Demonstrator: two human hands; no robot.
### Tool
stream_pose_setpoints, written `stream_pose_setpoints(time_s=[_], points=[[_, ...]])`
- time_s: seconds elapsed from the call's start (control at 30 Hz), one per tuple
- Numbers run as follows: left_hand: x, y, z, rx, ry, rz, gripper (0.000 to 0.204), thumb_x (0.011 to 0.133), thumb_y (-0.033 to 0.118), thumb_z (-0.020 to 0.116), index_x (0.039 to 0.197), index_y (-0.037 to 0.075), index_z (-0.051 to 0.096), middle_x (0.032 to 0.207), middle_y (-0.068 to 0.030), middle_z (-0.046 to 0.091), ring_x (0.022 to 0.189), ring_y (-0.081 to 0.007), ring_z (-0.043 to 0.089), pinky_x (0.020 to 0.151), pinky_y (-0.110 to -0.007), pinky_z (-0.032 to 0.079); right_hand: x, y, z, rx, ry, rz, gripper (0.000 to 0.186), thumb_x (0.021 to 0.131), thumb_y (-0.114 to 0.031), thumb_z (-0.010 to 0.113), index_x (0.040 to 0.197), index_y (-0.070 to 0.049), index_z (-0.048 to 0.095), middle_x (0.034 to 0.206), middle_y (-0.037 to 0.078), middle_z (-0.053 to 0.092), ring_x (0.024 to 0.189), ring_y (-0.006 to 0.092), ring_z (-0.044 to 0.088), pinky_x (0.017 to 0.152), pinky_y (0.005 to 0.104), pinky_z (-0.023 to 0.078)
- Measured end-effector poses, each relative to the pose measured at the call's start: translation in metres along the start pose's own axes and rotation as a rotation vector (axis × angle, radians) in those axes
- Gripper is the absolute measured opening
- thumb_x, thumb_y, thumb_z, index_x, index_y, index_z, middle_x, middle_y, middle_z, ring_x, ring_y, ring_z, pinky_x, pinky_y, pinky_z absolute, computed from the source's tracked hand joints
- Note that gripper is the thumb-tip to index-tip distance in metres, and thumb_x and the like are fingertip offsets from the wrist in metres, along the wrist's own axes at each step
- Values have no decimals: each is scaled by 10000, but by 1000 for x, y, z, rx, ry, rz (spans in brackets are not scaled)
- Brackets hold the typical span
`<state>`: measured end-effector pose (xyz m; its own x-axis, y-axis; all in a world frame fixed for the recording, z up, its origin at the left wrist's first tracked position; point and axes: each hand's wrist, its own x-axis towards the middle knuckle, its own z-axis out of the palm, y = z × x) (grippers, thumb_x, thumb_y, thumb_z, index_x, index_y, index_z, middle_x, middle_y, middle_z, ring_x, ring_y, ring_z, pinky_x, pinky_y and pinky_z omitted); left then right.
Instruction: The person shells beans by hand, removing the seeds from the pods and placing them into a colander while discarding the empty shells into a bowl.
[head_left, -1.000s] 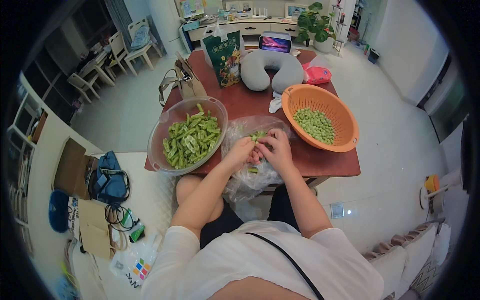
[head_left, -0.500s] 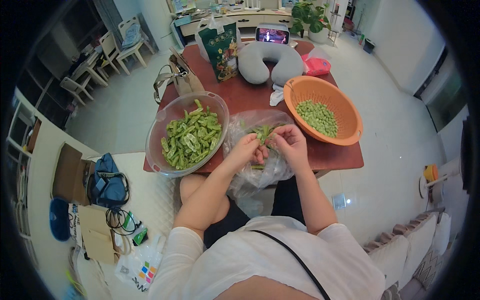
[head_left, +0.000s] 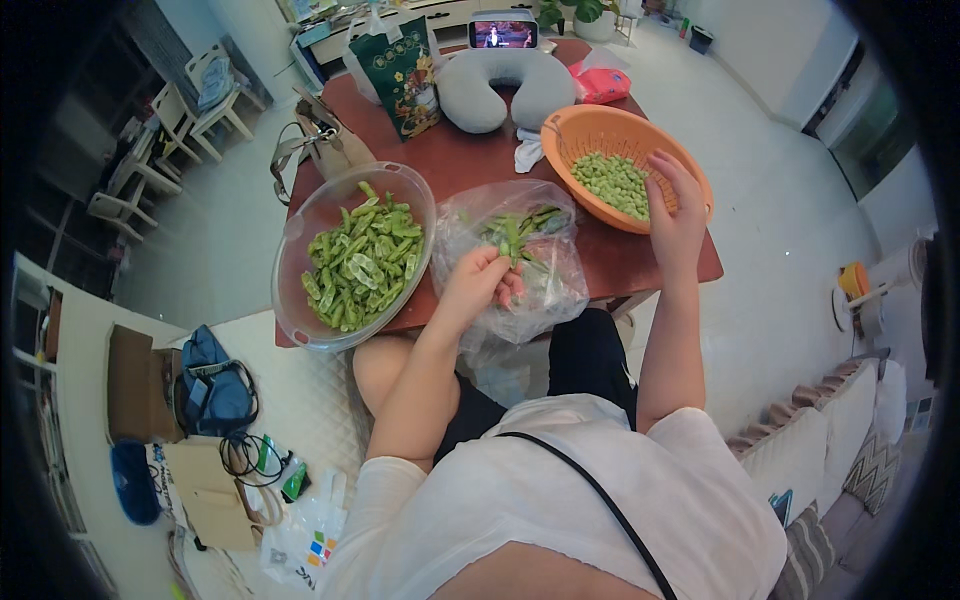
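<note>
My left hand (head_left: 482, 278) is closed on a green bean pod (head_left: 505, 252), above a clear plastic bag (head_left: 556, 275). More green pods (head_left: 540, 220) lie in that bag. My right hand (head_left: 680, 215) is raised at the near right rim of an orange colander (head_left: 575, 128), its thumb and fingers apart and nothing visible in them. Shelled green beans (head_left: 612, 183) cover the colander's bottom. On the left, a clear plastic basin (head_left: 288, 250) holds a heap of pods (head_left: 365, 262), several of them split.
On the reddish table (head_left: 480, 165) are a grey neck pillow (head_left: 475, 100), a dark green bag (head_left: 405, 85), a beige handbag (head_left: 340, 150), a lit phone (head_left: 503, 36) and a pink tissue pack (head_left: 602, 84). A blue backpack (head_left: 212, 375) sits at the left.
My right hand has left the pod beside my left hand and moved right to the colander, its fingers parting. My left hand stays over the bag. The whole view has shifted slightly.
</note>
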<state>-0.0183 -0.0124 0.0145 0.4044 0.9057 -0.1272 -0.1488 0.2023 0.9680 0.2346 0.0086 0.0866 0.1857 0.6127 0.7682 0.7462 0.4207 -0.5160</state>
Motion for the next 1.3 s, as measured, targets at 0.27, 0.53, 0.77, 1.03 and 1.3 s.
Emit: stream_pose_setpoints(time_s=[0.27, 0.53, 0.77, 1.03, 1.3], points=[[-2, -6, -2, 11, 28, -6, 203, 896, 142, 434, 800, -5, 535, 619, -76, 590, 420, -80, 479, 411, -189, 386, -46, -61, 39, 171, -196, -303, 141, 679, -57, 661, 819, -72, 645, 863, 59, 592, 856, 248, 539, 771, 358, 407], [2, -15, -5, 54, -2, 8, 200, 910, 144, 439, 824, 9, 558, 632, -48, 585, 483, -73, 516, 450, -188, 409, -72, -53, 63, 112, -412, -296, 126, 668, -100, 669, 792, -80, 657, 840, 31, 584, 829, 240, 533, 758, 364, 412], [2, -18, 4, 183, 114, 173, 172, 911, 83, 423, 878, 11, 576, 653, -17, 572, 539, -52, 521, 476, -189, 413, -71, -50, 67, 253, -522, -89, 163, 684, -102, 686, 830, -36, 655, 831, 68, 598, 841, 253, 538, 746, 341, 435], [-1, -18, 4, 449, 165, 288, 162, 883, 74, 463, 764, -11, 532, 606, -57, 564, 499, -102, 541, 466, -248, 423, -64, -44, 70, 470, -789, 411, 187, 682, -131, 691, 815, -8, 645, 739, 93, 596, 735, 220, 531, 692, 326, 444], [2, -27, -1, 386, 210, 268, 155, 880, 78, 461, 773, -14, 523, 581, -73, 546, 488, -132, 544, 457, -277, 414, -76, -46, 81, 308, -571, -30, 158, 729, -133, 655, 823, -13, 612, 783, 110, 587, 797, 286, 528, 702, 361, 432]])
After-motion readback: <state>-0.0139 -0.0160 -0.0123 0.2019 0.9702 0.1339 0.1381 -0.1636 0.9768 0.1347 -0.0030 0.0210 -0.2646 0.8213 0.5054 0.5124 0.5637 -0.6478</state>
